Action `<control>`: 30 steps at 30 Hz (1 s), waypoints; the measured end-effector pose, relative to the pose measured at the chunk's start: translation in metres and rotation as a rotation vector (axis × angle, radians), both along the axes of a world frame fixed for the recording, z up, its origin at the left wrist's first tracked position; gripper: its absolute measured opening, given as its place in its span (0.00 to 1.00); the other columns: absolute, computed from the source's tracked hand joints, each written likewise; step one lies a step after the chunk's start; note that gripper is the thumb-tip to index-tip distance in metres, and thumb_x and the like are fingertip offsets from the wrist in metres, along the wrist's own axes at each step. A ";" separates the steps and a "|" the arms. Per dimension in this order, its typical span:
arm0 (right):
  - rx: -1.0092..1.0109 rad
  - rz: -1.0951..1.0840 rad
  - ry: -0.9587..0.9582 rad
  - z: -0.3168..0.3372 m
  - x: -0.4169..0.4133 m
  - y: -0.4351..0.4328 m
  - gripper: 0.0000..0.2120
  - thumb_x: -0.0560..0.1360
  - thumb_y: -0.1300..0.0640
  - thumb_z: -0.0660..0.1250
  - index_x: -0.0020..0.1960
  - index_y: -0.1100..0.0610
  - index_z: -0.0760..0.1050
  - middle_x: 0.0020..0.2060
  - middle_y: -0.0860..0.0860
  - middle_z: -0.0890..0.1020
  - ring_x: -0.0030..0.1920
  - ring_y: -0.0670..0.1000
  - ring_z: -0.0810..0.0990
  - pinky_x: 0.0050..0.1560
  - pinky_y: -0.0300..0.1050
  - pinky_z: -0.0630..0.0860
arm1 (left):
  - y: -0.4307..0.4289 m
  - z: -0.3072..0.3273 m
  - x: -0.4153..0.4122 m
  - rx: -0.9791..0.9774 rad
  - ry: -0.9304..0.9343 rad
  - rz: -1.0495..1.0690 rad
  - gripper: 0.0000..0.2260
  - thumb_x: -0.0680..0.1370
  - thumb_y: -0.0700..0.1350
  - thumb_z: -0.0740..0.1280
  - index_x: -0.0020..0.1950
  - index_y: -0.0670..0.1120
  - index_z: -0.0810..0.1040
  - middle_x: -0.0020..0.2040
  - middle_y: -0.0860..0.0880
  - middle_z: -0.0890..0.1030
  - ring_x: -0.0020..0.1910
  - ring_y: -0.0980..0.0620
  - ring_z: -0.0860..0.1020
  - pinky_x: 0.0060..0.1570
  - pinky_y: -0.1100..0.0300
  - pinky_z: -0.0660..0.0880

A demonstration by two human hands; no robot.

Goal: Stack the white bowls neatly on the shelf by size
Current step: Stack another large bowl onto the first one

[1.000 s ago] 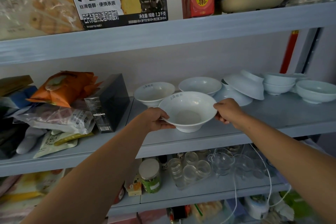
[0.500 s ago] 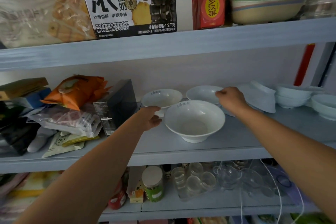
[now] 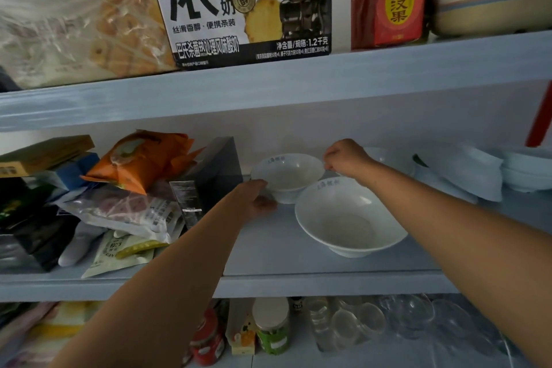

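Observation:
A large white flared bowl [image 3: 349,218] rests on the middle shelf [image 3: 268,251] near its front edge, with no hand on it. Behind it to the left sits a smaller white bowl [image 3: 288,173]. My left hand [image 3: 258,199] grips that bowl's left side and my right hand [image 3: 348,157] pinches its right rim. More white bowls [image 3: 466,170] lie tilted or stacked at the right, and my right arm partly hides one of them.
A black box [image 3: 209,179], an orange snack bag [image 3: 143,158] and several packets crowd the shelf's left half. The upper shelf holds a yoghurt carton [image 3: 239,3] and coloured bowls [image 3: 490,3]. Glass cups [image 3: 358,320] and jars stand on the shelf below.
Both hands let go of the large bowl, which now stands on the shelf. They reached back and took hold of the smaller bowl behind it. The camera moved closer.

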State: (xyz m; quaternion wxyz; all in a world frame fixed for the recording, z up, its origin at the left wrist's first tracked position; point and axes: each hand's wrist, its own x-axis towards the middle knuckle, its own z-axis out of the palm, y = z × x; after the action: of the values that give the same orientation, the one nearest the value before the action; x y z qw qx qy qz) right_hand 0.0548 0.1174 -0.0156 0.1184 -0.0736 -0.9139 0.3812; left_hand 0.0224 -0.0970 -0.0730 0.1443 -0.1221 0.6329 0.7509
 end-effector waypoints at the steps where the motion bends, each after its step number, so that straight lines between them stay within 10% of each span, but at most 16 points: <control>1: 0.008 0.000 -0.009 0.000 -0.004 -0.003 0.11 0.67 0.67 0.66 0.28 0.61 0.69 0.29 0.57 0.71 0.34 0.54 0.73 0.36 0.43 0.66 | 0.000 0.000 -0.003 0.021 0.003 0.009 0.20 0.80 0.40 0.63 0.71 0.39 0.65 0.52 0.37 0.75 0.40 0.42 0.76 0.33 0.49 0.81; 10: -0.045 -0.010 -0.024 -0.009 -0.032 -0.008 0.10 0.69 0.66 0.69 0.48 0.69 0.81 0.45 0.62 0.83 0.50 0.62 0.82 0.47 0.46 0.76 | 0.008 -0.006 -0.032 0.109 -0.012 -0.048 0.23 0.79 0.32 0.59 0.74 0.40 0.61 0.72 0.37 0.65 0.69 0.33 0.68 0.61 0.36 0.71; 19: -0.020 -0.040 0.108 0.001 -0.028 -0.001 0.10 0.70 0.66 0.67 0.49 0.69 0.81 0.51 0.63 0.83 0.53 0.62 0.81 0.57 0.54 0.77 | 0.014 0.007 -0.061 0.032 0.004 -0.003 0.21 0.79 0.31 0.60 0.72 0.37 0.63 0.73 0.37 0.66 0.66 0.31 0.70 0.17 0.46 0.75; 30: -0.198 -0.139 0.235 0.027 -0.011 0.018 0.11 0.71 0.63 0.63 0.50 0.64 0.81 0.45 0.59 0.86 0.50 0.58 0.83 0.53 0.48 0.79 | 0.007 0.052 -0.039 0.119 0.098 -0.022 0.21 0.77 0.29 0.59 0.70 0.36 0.65 0.58 0.34 0.74 0.47 0.32 0.78 0.34 0.42 0.81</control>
State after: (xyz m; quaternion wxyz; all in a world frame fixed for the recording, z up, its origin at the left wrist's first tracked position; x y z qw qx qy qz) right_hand 0.0438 0.1351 0.0114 0.2427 -0.1030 -0.8444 0.4663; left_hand -0.0171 -0.0898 -0.0207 0.1282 -0.0694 0.5945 0.7908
